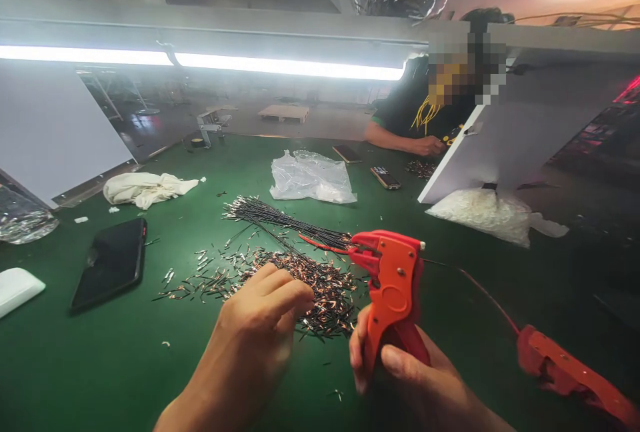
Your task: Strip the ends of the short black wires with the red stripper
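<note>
My right hand is wrapped round the handles of a red wire stripper, held upright with its jaws toward the left. My left hand is closed, fingertips pinched together, just left of the stripper; whatever they may hold is hidden. Under and beyond my left fingers lies a pile of short wire offcuts, black with bare copper ends. Behind the pile rests a bundle of black wires with pale ends at the left. A thin red strip runs up to the stripper's jaws.
Another red tool lies at lower right. A dark smartphone, a white cloth, a clear plastic bag and a keypad phone lie on the green table. A co-worker sits across, beside a white panel.
</note>
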Demonstrator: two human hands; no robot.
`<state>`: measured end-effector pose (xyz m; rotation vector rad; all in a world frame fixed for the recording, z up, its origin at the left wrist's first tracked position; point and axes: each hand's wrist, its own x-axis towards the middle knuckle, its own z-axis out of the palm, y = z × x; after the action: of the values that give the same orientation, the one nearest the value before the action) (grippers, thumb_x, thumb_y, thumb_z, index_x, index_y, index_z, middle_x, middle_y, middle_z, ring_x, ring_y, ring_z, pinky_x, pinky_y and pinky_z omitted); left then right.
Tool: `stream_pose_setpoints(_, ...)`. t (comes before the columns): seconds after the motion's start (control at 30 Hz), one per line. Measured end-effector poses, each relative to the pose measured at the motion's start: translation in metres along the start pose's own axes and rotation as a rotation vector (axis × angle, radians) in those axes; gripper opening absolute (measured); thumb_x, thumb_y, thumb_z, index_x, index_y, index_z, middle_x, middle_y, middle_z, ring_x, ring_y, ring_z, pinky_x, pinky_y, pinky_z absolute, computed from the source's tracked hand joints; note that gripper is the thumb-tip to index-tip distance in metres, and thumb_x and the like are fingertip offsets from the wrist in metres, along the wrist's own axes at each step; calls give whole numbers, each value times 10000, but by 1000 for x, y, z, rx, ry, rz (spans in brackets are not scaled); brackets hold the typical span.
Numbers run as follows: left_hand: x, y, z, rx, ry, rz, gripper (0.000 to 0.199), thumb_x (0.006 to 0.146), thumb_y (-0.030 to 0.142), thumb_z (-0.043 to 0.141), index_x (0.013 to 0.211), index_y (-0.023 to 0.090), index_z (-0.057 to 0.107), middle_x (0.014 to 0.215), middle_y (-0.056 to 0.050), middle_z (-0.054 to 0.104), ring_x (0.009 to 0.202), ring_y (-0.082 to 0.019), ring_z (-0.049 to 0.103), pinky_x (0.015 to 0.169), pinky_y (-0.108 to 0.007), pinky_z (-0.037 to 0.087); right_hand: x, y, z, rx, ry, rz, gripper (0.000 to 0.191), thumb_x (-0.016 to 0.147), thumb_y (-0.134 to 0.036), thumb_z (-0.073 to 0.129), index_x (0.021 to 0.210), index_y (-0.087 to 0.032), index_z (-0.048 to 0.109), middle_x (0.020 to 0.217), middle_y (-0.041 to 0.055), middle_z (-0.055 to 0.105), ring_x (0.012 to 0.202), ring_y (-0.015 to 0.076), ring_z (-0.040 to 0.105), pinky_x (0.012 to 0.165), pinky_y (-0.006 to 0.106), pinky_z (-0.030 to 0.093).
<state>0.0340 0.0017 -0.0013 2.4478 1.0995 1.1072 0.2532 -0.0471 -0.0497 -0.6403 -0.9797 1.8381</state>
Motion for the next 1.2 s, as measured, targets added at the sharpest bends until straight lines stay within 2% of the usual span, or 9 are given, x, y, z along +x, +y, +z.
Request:
stream_pose_setpoints(0.07, -2, 0, 3, -11, -9, -15, 208, 900, 39, 480, 792, 181, 585, 690, 17, 560, 669, -123, 473, 590, -239, 387, 1, -4, -2, -91, 33, -57, 258, 868, -370, 621, 997, -147, 638, 913, 78, 643, 702, 165, 598, 690, 318, 442)
stream_pose_setpoints(0.2, -5, 3, 11, 26, 23, -55, 202, 910, 56, 483, 780, 173, 584, 683, 15, 542, 644, -119, 467, 578, -240, 364, 2, -3, -1, -133, 90, -77, 216, 866, -345, 628, 1000, -175, 629, 921, 58, 633, 712, 165, 593, 692, 330, 456)
stream_pose_setpoints(0.33, -9, 10, 23, 100, -39, 40, 227, 877, 22, 487, 766, 172, 616, 639, 12, 520, 614, -135, 452, 562, -252, 352, 4, -2, 3, -171, 232, -129, 176, 867, -296, 642, 1013, -211, 594, 945, 31, 609, 759, 165, 590, 721, 333, 468)
stream_pose_setpoints(0.47, -11, 16, 34, 149, -98, 126, 231, 859, 27, 505, 770, 184, 649, 602, 13, 544, 574, -151, 468, 535, -264, 349, 6, -5, 1, -167, 294, -120, 235, 823, -284, 687, 1003, -214, 553, 850, 1, 601, 739, 156, 579, 726, 321, 459)
stream_pose_setpoints(0.6, -13, 18, 40, 181, -131, 154, 244, 875, 46, 492, 749, 190, 644, 597, 12, 551, 545, -160, 466, 541, -287, 358, 7, -7, 4, -216, 282, -74, 242, 797, -287, 693, 954, -198, 533, 790, -12, 579, 692, 146, 565, 685, 308, 454)
stream_pose_setpoints(0.83, -19, 16, 48, 177, -160, 135, 276, 887, 27, 448, 680, 185, 540, 607, 8, 499, 549, -150, 449, 483, -277, 308, 4, -14, 13, -471, 246, 14, 132, 810, -273, 605, 863, -174, 536, 731, -13, 526, 666, 139, 490, 654, 291, 436)
stream_pose_setpoints(1.0, -16, 21, 49, 182, -118, 206, 252, 859, 7, 446, 695, 182, 524, 608, 7, 502, 546, -149, 439, 478, -281, 306, 4, -10, 8, -665, 337, -85, 76, 829, -243, 541, 873, -181, 548, 770, 5, 543, 694, 158, 518, 677, 296, 465)
stream_pose_setpoints(1.1, -18, 26, 50, 157, -135, 255, 223, 848, 14, 438, 727, 176, 530, 628, -1, 515, 557, -153, 454, 474, -276, 317, 5, -6, 4, -781, 371, -127, 93, 834, -209, 523, 920, -189, 552, 799, 13, 569, 719, 171, 544, 693, 293, 482)
stream_pose_setpoints(1.2, -18, 29, 51, 164, -142, 247, 211, 835, 14, 427, 748, 182, 521, 684, -18, 542, 581, -158, 484, 442, -260, 300, 7, -4, 3, -840, 382, -137, 114, 837, -198, 511, 941, -194, 557, 821, 22, 591, 743, 184, 569, 702, 294, 495)
